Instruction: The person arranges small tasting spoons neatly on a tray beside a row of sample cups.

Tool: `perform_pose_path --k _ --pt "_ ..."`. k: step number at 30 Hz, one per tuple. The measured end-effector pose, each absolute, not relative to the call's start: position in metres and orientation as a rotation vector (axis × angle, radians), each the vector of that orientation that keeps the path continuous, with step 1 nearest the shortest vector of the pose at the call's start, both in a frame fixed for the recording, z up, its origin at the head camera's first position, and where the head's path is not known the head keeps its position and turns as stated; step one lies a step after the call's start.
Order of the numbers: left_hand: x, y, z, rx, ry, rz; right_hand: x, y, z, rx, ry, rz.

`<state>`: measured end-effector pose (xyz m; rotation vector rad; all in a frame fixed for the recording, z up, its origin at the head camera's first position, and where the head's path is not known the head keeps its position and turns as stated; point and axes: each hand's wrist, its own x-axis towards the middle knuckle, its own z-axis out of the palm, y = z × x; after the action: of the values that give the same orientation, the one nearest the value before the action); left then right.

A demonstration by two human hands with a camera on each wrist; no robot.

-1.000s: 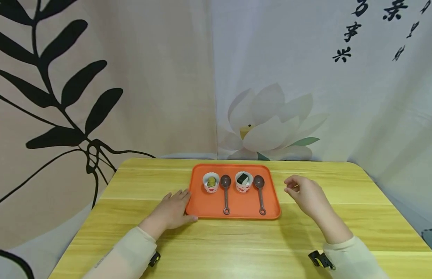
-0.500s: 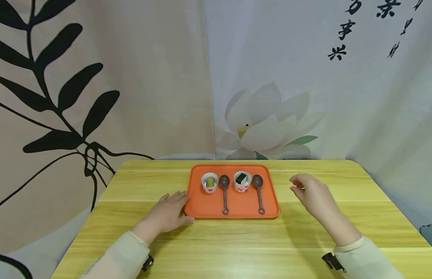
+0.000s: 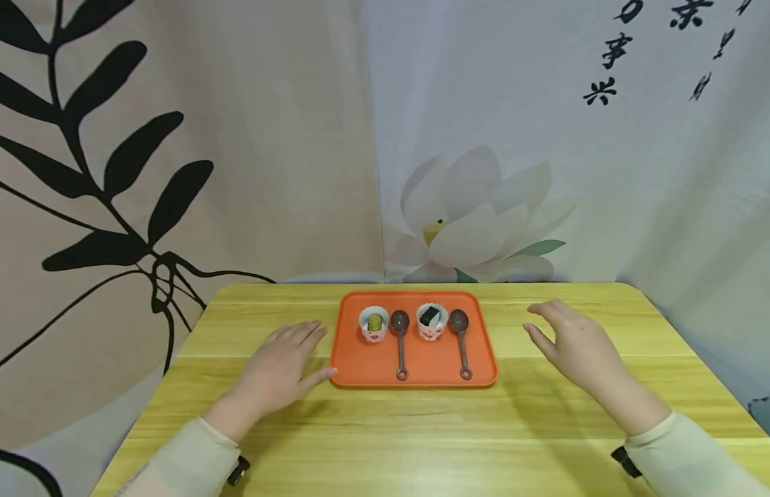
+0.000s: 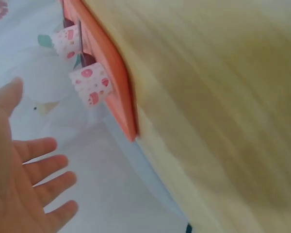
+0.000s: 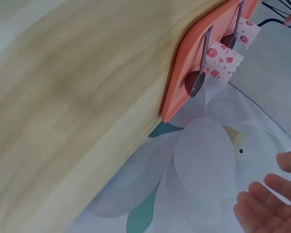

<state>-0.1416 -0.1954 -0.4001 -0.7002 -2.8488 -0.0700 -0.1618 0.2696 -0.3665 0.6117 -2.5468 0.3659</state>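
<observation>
My left hand (image 3: 274, 367) hovers just left of an orange tray (image 3: 368, 366), thumb close to the tray's lower left corner. Its fingers are extended and grasp nothing, as the left wrist view also shows. Off the tray's right side, my right hand (image 3: 574, 343) is held in the air, thumb and fingers apart around nothing. On the tray stand two patterned paper cups. The left cup (image 3: 374, 335) contains a yellow-green piece; the right cup (image 3: 430, 334) contains a black and white piece. A grey-brown spoon (image 3: 401, 348) lies between them, and another spoon (image 3: 463, 348) lies right of the right cup.
The tray sits near the back edge of a wooden table (image 3: 397, 442). Behind it hangs a cloth backdrop (image 3: 285, 159) printed with dark leaves, a pale lotus and black characters. A dark curved strip (image 3: 25, 464) shows at the lower left.
My left hand has drawn back leftward from the tray's edge. My right hand has moved farther right, its thumb and fingers spreading apart. The tray and its contents stay as they were.
</observation>
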Motion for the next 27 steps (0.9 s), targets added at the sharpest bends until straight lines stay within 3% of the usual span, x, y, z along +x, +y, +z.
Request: perform_pose_path --k 27 --pt "-0.142 -0.209 -0.356 -0.645 -2.743 0.132 -0.163 0.292 -0.341 0.735 -2.665 0.144"
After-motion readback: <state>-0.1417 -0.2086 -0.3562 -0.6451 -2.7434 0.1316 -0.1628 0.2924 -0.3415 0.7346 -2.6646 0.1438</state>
